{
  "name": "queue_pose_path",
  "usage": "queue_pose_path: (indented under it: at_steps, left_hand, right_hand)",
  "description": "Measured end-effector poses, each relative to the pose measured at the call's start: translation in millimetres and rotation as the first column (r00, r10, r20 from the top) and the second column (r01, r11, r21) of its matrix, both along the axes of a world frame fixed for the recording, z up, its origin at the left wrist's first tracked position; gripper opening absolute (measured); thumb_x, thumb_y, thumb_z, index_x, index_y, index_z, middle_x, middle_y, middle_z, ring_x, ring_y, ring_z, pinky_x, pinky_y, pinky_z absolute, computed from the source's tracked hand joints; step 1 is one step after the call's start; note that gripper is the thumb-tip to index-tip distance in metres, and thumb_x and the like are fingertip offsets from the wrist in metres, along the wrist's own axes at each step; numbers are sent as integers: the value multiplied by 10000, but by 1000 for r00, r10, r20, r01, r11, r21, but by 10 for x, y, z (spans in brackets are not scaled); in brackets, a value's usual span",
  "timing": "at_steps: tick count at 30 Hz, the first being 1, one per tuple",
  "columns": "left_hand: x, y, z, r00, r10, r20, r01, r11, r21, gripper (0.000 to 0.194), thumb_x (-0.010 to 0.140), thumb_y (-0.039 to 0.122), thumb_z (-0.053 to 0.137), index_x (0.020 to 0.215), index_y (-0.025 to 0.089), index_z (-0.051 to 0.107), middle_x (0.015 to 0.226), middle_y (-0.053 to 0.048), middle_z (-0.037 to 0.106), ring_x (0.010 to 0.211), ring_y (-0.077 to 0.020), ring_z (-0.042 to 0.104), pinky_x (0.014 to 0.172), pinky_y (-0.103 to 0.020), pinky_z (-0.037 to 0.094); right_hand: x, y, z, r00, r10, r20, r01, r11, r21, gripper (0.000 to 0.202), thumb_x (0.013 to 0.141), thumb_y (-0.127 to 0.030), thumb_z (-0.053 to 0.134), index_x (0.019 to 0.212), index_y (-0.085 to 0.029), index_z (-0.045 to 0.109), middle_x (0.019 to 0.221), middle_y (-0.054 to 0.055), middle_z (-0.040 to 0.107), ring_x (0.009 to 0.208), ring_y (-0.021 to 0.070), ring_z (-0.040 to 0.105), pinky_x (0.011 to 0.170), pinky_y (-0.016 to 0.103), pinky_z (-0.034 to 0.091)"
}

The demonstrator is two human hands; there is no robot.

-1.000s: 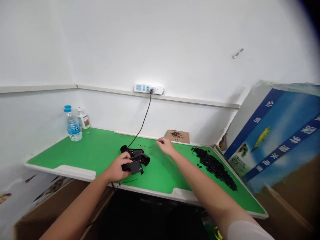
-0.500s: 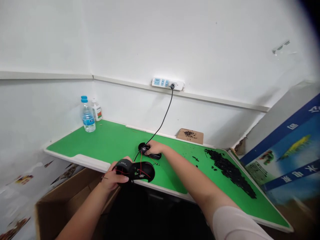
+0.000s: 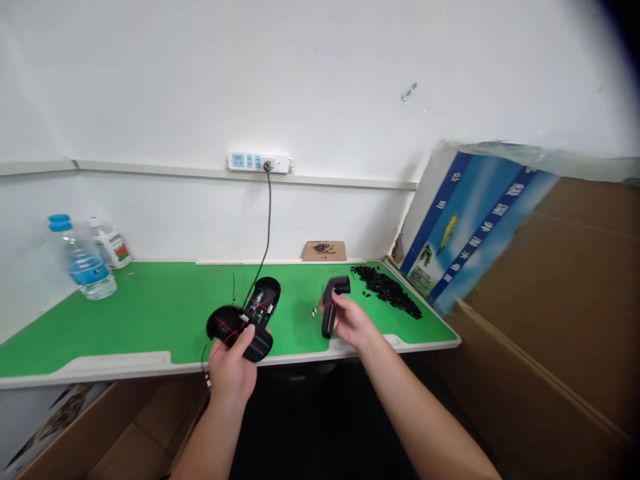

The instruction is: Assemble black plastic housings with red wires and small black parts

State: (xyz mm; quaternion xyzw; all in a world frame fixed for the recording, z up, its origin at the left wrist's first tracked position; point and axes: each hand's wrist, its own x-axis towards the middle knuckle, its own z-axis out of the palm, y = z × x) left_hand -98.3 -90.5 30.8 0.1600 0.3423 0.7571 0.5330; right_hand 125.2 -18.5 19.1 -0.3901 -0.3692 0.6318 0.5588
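Currently, left hand [image 3: 233, 373] grips black casings [image 3: 260, 343]; right hand [image 3: 353, 323] grasps curved black part [image 3: 329, 313]; box [image 3: 475, 227] reads 井, 水; bottle [image 3: 87, 270] label illegible

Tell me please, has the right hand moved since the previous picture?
Yes. Judged against the power strip, the right hand has moved rightward and closer to the front edge of the table.
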Motion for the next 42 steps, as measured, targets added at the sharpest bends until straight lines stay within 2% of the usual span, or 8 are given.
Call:
queue_pose_path:
  at_steps: [3, 10, 19, 24, 28, 32, 37, 42]
  left_hand:
    - [456, 82, 20, 996, 65, -54, -64, 998, 28, 421, 521, 211, 883, 886, 187, 675, 888, 1, 720, 820, -163, 674, 837, -345, 535]
    - [1146, -178, -90, 954, -57, -293, 55, 998, -16, 449, 664, 351, 815, 1056, 219, 641, 1095, -54, 706, 1022, -220, 664, 908, -353, 514]
    - [1167, -312, -321, 788, 103, -607, -171, 984, -55, 398, 661, 410, 787, 958, 171, 673, 995, -95, 723, 967, -271, 681, 879, -387, 536]
    - [1069, -221, -202, 894, 84, -440, -111, 993, -34, 405, 623, 375, 806, 935, 154, 671, 857, -28, 714, 714, -181, 681, 768, -359, 560]
    - [873, -311, -71, 944, -98, -314, 67, 992, -108, 377, 573, 327, 841, 841, 145, 648, 740, -7, 694, 613, -156, 655, 681, -318, 556]
    - [450, -595, -48, 875, -380, -301, 300, 912, -278, 452, 564, 353, 847, 913, 135, 660, 722, -34, 695, 588, -169, 641, 607, -298, 538]
    - [-317, -1122, -277, 464, -764, -448, 596, 644, -480, 460, 592, 389, 821, 950, 132, 691, 878, -86, 718, 782, -236, 663, 699, -312, 535]
    - [-1227, -1662, -357, 153, -894, -421, 460, 441, -771, 370, 631, 344, 755, 955, 173, 704, 869, -29, 721, 844, -262, 658, 723, -300, 526]
  right_hand:
    - [-178, -458, -102, 973, -75, -220, 63, 996, -59, 309, 657, -402, 778, 766, -197, 574, 645, 13, 636, 590, 180, 625, 562, 306, 523]
    - [-419, -762, -221, 817, -539, -206, 529, 842, -106, 320, 687, -454, 725, 691, -213, 515, 653, 9, 635, 632, 188, 620, 616, 317, 524]
    - [-596, -1104, -225, 800, -564, -204, 558, 825, -90, 268, 858, -479, 540, 884, -214, 570, 903, 47, 698, 889, 210, 659, 814, 332, 521]
    - [-623, -1207, -148, 879, -453, -150, 459, 888, 9, 338, 853, -506, 572, 946, -185, 620, 954, 65, 699, 949, 231, 638, 869, 353, 489]
    - [-375, -1355, -272, 955, -214, -204, 264, 928, 261, 342, 774, -478, 704, 961, -198, 647, 951, 47, 673, 906, 206, 612, 853, 335, 466]
    - [136, -1596, -549, 958, 288, 9, -255, 835, 487, 299, 770, -464, 715, 852, -178, 678, 774, 45, 631, 681, 160, 554, 663, 300, 420]
    - [653, -1809, -925, 916, 354, 189, -400, 851, 340, 331, 847, -467, 630, 743, -154, 663, 719, 57, 595, 632, 151, 514, 595, 291, 368]
    - [857, -1918, -1179, 831, 360, 424, -449, 884, 131, 311, 893, -432, 584, 726, -174, 633, 740, 52, 581, 682, 163, 515, 624, 294, 393]
